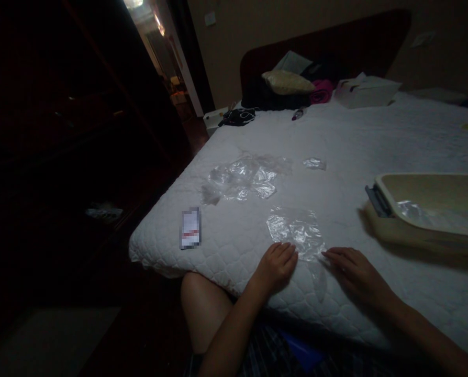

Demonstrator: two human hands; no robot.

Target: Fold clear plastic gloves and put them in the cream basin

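A clear plastic bag (294, 230) lies spread on the white quilted bed cover, its lower end hanging toward me. My left hand (277, 267) rests at its lower left edge, with the fingers bent together on the film; the thumb is hidden. At the lower right corner, my right hand (355, 269) pinches the edge of the same bag between thumb and fingertips. Beyond my hands lies a crumpled heap of clear plastic bags (242, 178). A small folded piece of plastic (314, 164) is to the right of that heap.
On the right stands a beige plastic bin (379, 217) with a grey latch and clear plastic inside. A phone-like item (190, 228), blurred out, lies near the left edge of the bed (226, 251). Farther back are a white box (367, 91), a cushion (287, 82) and dark cloth.
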